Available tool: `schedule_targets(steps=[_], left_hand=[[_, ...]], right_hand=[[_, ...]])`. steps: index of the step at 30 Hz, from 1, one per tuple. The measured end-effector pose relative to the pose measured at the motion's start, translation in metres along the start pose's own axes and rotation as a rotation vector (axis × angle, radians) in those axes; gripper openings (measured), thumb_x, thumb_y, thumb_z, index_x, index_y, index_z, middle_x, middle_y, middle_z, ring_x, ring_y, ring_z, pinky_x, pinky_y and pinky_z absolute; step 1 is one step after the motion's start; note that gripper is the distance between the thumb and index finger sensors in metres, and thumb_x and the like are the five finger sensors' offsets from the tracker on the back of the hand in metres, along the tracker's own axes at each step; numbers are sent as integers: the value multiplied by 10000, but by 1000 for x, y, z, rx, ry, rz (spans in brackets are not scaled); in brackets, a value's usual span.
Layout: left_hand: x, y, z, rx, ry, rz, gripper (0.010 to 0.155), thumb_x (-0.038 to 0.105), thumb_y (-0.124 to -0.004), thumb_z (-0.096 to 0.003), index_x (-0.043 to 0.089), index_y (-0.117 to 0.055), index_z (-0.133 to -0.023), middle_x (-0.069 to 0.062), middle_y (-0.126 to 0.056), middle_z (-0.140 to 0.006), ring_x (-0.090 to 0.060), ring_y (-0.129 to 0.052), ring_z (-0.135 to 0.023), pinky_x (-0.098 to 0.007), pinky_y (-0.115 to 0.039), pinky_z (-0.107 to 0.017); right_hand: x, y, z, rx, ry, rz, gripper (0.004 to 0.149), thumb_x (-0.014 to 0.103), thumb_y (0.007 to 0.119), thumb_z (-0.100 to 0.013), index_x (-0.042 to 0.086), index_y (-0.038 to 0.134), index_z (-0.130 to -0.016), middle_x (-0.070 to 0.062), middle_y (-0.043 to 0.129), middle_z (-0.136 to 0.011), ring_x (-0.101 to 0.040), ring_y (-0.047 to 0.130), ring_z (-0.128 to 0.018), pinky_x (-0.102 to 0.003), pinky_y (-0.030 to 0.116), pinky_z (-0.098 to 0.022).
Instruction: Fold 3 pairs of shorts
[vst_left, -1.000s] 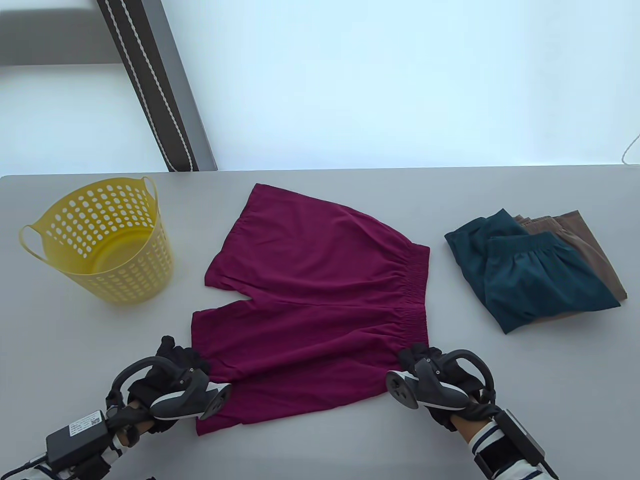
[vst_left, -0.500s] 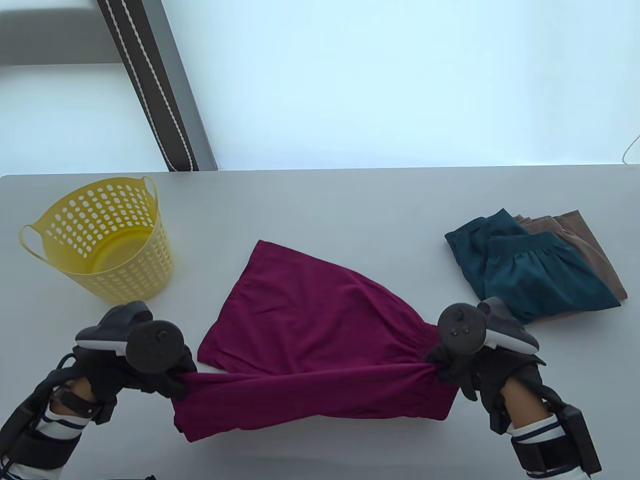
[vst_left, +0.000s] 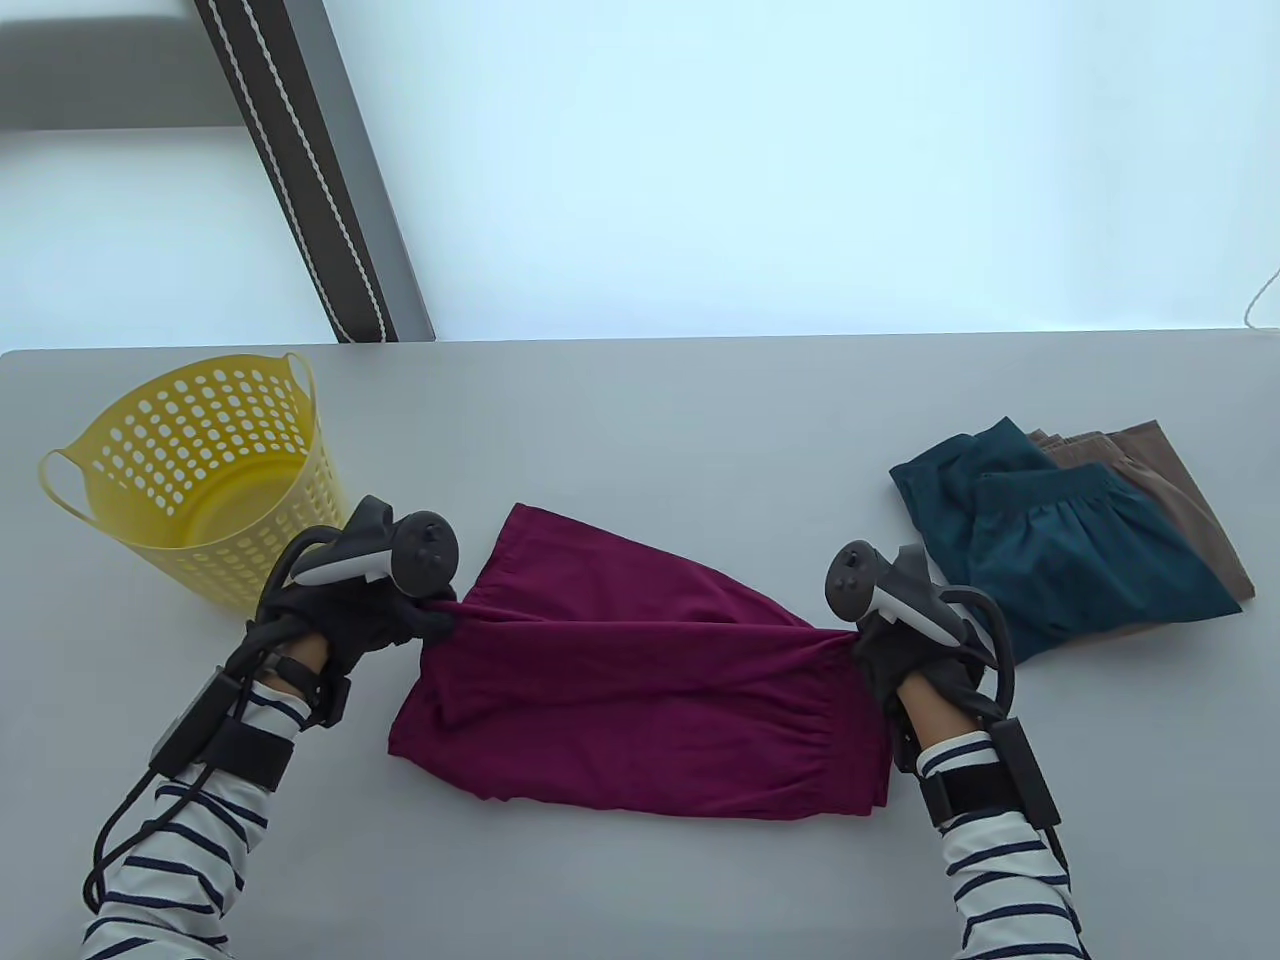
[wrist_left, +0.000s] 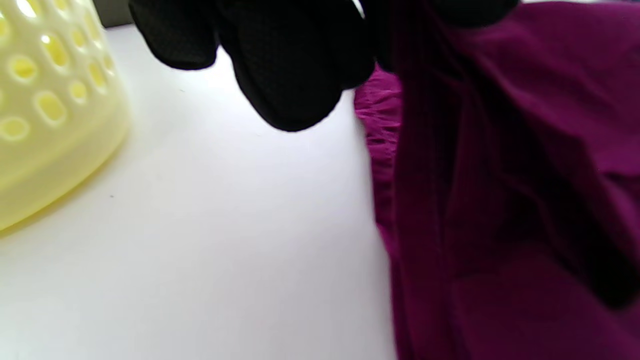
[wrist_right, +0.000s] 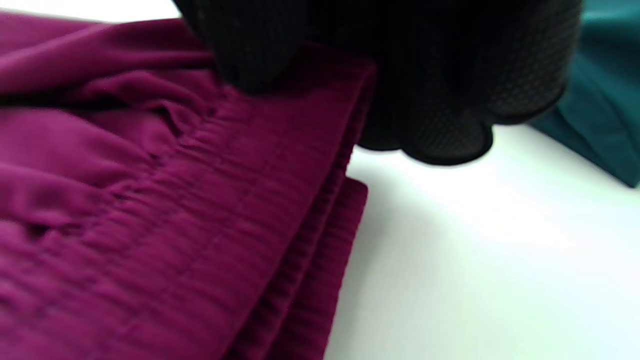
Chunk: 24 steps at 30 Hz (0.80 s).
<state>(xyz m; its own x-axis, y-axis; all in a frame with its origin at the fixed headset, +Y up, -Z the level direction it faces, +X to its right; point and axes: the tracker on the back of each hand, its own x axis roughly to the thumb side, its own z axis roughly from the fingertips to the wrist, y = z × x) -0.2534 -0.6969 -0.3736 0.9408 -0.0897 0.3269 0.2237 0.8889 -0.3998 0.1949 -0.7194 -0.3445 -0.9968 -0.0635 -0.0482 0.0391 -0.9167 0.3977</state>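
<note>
Maroon shorts (vst_left: 640, 700) lie mid-tabletop (vst_left: 640, 420), one half doubled over the other. Left hand (vst_left: 345, 610) pinches the leg-hem corner, its grip clamped on cloth; right hand (vst_left: 905, 655) pinches the waistband corner (elastic layers stacked in the right wrist view). Folded teal shorts (vst_left: 1060, 560) rest on brown shorts (vst_left: 1170, 480) at right; a yellow basket (vst_left: 200, 480) stands left.
</note>
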Motion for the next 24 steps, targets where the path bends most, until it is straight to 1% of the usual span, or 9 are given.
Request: schedule_targets(steps=[2, 3, 9, 12, 14, 17, 20, 22, 24], left_hand=[[3, 0, 13, 126, 52, -112, 673, 527, -565, -463, 250, -344, -1034, -20, -771, -897, -112, -950, -657, -520, -745, -667], [4, 1, 24, 207, 66, -152, 666, 526, -565, -463, 258, -342, -1030, -6, -774, -885, -97, -951, -645, -510, -759, -663], [15, -5, 94, 445, -98, -91, 471, 495, -594, -468, 370, -550, -920, 76, -820, -797, -61, -961, -573, -486, -782, -660], [20, -19, 119, 437, -192, -57, 429, 483, -600, -469, 382, -586, -886, 103, -829, -777, -42, -967, -556, -468, -791, -661], [25, -34, 131, 367, -244, -52, 428, 477, -602, -468, 381, -586, -885, 103, -830, -779, -43, -969, -557, -468, -792, -660], [32, -52, 137, 299, -268, -94, 420, 470, -602, -469, 382, -593, -879, 104, -833, -779, -43, -974, -558, -467, -792, -659], [36, -69, 136, 266, -251, -171, 425, 474, -600, -464, 384, -592, -879, 114, -834, -778, -32, -978, -557, -457, -800, -656], [37, -79, 131, 251, -230, -201, 428, 477, -599, -463, 383, -591, -880, 113, -835, -777, -31, -979, -556, -455, -801, -656], [39, -84, 126, 231, -223, -239, 430, 476, -601, -461, 373, -599, -879, 104, -836, -778, -40, -979, -557, -460, -799, -655]], right_hand=[[-5, -7, 14, -81, -5, 16, 542, 307, 632, -475, 30, 562, -936, -284, 723, -859, -451, 880, -675, -528, 747, -471], [-8, -11, 23, -119, -10, 20, 561, 332, 626, -478, 19, 551, -936, -297, 724, -851, -454, 889, -663, -528, 753, -465], [-9, -22, 72, -189, -145, -89, 565, 393, 633, -479, 2, 639, -887, -278, 845, -736, -410, 986, -523, -491, 817, -374], [-4, -17, 87, -148, -213, -71, 510, 407, 634, -480, 34, 767, -801, -219, 942, -613, -341, 1041, -390, -448, 849, -295], [2, -7, 91, -76, -239, -13, 503, 429, 633, -478, 53, 808, -763, -178, 976, -541, -297, 1051, -315, -422, 856, -253], [9, 13, 84, 20, -213, 90, 601, 522, 591, -458, 52, 825, -750, -146, 994, -500, -259, 1061, -270, -397, 870, -223], [12, 39, 69, 187, -117, 145, 878, 618, 475, -416, -98, 727, -858, -300, 949, -615, -379, 1088, -388, -428, 925, -238], [16, 61, 58, 273, -89, 129, 964, 628, 465, -423, -214, 614, -870, -404, 872, -607, -458, 1048, -412, -449, 930, -231], [24, 66, 53, 240, -39, 217, 989, 618, 488, -445, -283, 524, -852, -445, 858, -537, -464, 1057, -343, -435, 941, -194]])
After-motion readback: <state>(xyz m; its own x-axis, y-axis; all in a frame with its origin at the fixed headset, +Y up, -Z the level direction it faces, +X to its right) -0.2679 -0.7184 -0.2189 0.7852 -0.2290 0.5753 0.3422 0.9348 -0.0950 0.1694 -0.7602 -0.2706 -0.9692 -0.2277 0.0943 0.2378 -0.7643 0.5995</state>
